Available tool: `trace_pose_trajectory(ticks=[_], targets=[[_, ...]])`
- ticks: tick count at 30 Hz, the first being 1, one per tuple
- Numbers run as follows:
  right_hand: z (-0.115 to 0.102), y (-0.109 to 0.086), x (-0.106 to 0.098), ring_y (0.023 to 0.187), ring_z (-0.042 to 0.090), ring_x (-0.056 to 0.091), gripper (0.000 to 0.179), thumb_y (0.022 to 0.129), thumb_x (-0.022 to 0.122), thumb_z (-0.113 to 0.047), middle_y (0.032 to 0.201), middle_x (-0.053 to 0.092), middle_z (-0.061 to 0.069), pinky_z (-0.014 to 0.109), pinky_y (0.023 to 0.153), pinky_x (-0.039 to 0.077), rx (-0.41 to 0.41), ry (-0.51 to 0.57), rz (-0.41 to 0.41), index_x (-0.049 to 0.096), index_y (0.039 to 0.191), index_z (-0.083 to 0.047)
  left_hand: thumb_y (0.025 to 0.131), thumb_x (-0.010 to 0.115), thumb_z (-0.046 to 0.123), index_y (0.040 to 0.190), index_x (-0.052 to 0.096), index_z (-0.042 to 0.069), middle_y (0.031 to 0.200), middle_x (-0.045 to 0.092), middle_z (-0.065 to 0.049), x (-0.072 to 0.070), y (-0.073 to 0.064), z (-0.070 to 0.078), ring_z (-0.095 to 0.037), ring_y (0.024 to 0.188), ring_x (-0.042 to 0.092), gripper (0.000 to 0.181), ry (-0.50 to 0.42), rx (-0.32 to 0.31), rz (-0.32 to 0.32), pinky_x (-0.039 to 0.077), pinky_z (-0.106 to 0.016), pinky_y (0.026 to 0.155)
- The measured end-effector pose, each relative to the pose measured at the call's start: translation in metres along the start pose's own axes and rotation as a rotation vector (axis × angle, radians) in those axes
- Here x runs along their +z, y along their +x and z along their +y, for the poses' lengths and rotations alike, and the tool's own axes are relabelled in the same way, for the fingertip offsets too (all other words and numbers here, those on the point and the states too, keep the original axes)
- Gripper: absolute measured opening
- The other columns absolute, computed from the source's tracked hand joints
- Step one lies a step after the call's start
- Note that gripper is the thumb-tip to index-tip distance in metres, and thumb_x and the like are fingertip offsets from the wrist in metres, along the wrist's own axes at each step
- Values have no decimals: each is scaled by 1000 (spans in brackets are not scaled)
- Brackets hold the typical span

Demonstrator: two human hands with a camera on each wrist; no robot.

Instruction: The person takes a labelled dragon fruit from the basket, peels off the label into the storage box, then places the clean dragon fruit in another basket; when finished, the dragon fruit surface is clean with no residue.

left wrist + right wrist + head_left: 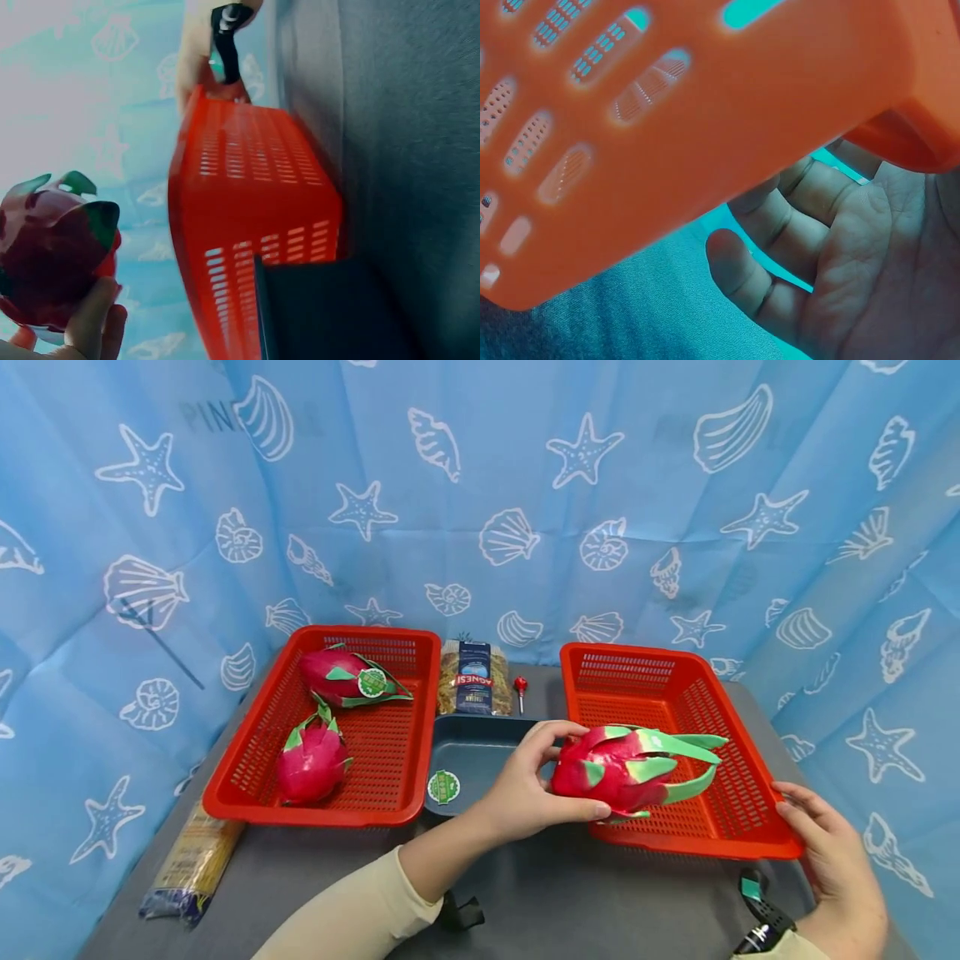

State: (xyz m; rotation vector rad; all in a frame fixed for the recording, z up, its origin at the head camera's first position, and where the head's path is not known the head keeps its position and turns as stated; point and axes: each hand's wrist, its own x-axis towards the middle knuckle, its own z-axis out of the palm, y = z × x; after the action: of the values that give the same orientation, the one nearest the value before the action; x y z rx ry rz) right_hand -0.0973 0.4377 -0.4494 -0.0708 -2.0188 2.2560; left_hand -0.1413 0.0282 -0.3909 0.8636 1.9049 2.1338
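My left hand (528,785) grips a red dragon fruit (615,768) with green leaf tips that point right. Fruit and hand overlap the near left part of the right red basket (675,846) in the head view. In the left wrist view the same dragon fruit (56,247) is raised beside the basket wall (240,202), fingers around its underside. At the basket's right rim, my right hand (832,852) holds the edge. The right wrist view shows its curled fingers (780,232) close against the outside of the orange-looking wall (780,97).
A left red basket (382,777) holds two dragon fruits (311,764). Between the baskets sits a dark tray (480,760) with a green sticker. Behind it are a pasta bag (474,681) and a red lollipop (521,685). A spaghetti pack (191,860) lies front left.
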Motion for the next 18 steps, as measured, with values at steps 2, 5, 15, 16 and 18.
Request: trace_pose_trajectory(ticks=[2, 5, 15, 16, 18], targets=[[1, 0, 1, 82, 11, 73, 36, 107, 46, 1, 100, 73, -6, 25, 64, 59, -15, 25, -3, 71, 114, -23, 79, 86, 20, 135, 55, 28, 136, 48, 11, 8, 10, -4, -12, 117, 52, 65, 56, -24, -5, 60, -31, 78], [2, 1, 2, 80, 12, 73, 37, 106, 44, 3, 99, 73, -4, 26, 62, 60, -31, 44, -2, 71, 114, -22, 77, 88, 26, 134, 54, 29, 133, 49, 12, 21, 25, -10, -8, 116, 51, 66, 152, -52, -22, 59, -26, 76], [0, 1, 4, 78, 12, 73, 35, 107, 46, 0, 99, 73, -7, 26, 62, 59, -9, 2, 9, 71, 113, -24, 73, 92, 34, 130, 56, 28, 125, 51, 13, 64, 62, -29, 1, 109, 47, 67, 414, -210, -70, 53, -18, 67], [0, 0, 4, 77, 12, 73, 34, 107, 47, -1, 99, 73, -8, 25, 62, 59, -4, -14, 20, 71, 113, -25, 73, 92, 34, 130, 56, 28, 124, 51, 12, 68, 64, -31, 1, 108, 47, 67, 439, -224, -80, 53, -18, 66], [-2, 0, 4, 77, 11, 73, 34, 107, 47, -2, 98, 73, -9, 25, 62, 59, 3, -30, 30, 70, 112, -26, 73, 92, 35, 129, 56, 28, 123, 51, 12, 74, 68, -33, 1, 106, 47, 67, 500, -251, -97, 52, -18, 65]])
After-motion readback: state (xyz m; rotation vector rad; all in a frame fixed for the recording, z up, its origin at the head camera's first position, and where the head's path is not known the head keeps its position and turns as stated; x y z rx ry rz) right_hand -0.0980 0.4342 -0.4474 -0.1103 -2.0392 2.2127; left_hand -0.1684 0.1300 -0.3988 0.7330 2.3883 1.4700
